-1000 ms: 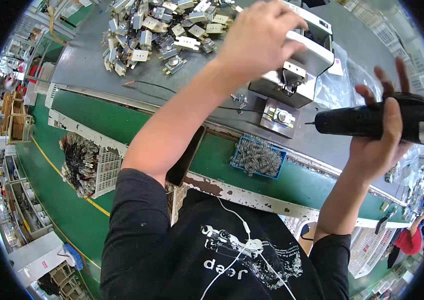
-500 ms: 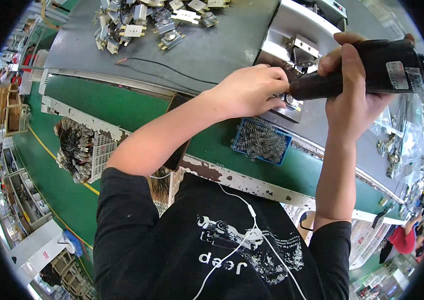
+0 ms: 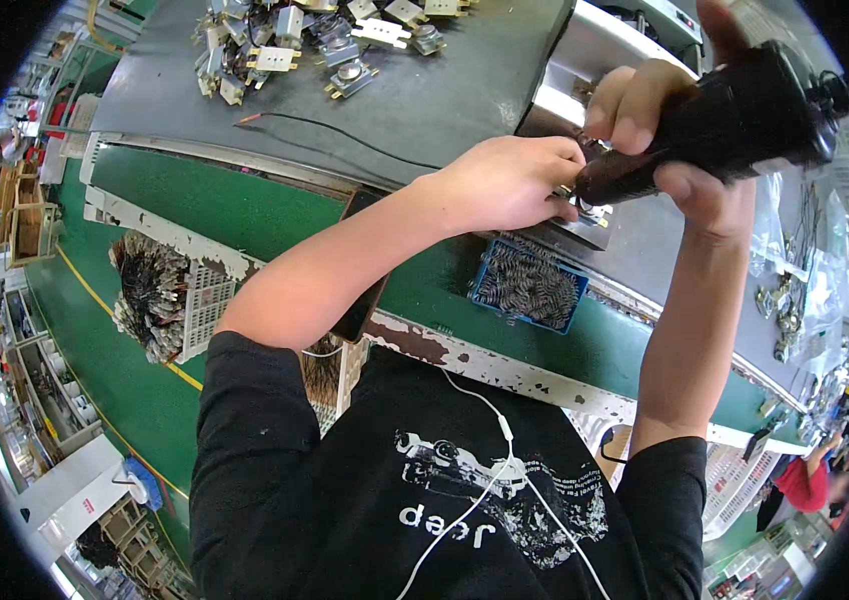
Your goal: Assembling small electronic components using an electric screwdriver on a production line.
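Note:
In my right hand [image 3: 634,110] is a black electric screwdriver [image 3: 764,115], its body wrapped by the fingers and its tip pointing left and down. That tip meets the fingertips of my left hand [image 3: 516,185]. There, my left thumb and fingers are pinched at a small metal part [image 3: 596,214] with a brass-coloured tab. It rests on the near end of a shiny metal fixture [image 3: 579,236]. The fingers and the screwdriver's nose hide most of this part. What exactly the left fingers grip is hidden.
A blue tray [image 3: 569,318] of small springs stands just before the fixture. Many metal switch-like parts [image 3: 349,75] lie piled at the far left. A black wire [image 3: 334,128] runs across the grey table [image 3: 164,90]. A dark flat object [image 3: 359,315] lies under my left forearm.
The screwdriver's back end has swung toward me and tilted, with my right hand turning around it. My left hand stays at the small part and has barely moved.

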The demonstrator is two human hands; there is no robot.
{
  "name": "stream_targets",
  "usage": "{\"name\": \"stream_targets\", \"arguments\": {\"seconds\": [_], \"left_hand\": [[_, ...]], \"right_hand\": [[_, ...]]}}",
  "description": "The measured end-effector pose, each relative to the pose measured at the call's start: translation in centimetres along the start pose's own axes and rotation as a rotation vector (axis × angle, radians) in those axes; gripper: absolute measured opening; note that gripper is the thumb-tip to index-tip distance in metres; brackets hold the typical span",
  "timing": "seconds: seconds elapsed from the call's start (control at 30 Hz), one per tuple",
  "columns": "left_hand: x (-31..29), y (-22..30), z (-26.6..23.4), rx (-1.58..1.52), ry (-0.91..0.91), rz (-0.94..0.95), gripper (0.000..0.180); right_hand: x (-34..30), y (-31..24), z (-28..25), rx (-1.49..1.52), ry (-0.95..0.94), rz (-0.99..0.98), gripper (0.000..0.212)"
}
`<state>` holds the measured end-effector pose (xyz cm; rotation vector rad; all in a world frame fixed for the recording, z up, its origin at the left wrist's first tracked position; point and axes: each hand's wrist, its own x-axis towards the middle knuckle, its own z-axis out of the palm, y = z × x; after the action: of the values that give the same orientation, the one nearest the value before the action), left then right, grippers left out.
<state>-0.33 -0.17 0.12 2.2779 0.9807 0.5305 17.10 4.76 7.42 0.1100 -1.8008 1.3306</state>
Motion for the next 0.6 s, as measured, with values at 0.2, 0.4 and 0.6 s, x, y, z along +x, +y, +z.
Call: {"name": "stream_targets", "arguments": {"seconds": [0.2, 0.4, 0.6], "left_hand": [[0.3, 0.4, -0.2, 0.029, -0.048, -0.089, 0.033], [0.1, -0.1, 0.5, -0.039, 0.001, -0.017, 0.031], [0.2, 0.3, 0.5, -0.053, -0.016, -0.058, 0.031]], "right_hand": [[0.6, -1.8, 3.8, -0.523, 0.563, 0.268, 0.069], [0.7, 0.1, 7.2, -0.806, 0.927, -0.009, 0.035], [-0.5, -1.7, 3.9, -0.402, 0.449, 0.186, 0.082]]}}
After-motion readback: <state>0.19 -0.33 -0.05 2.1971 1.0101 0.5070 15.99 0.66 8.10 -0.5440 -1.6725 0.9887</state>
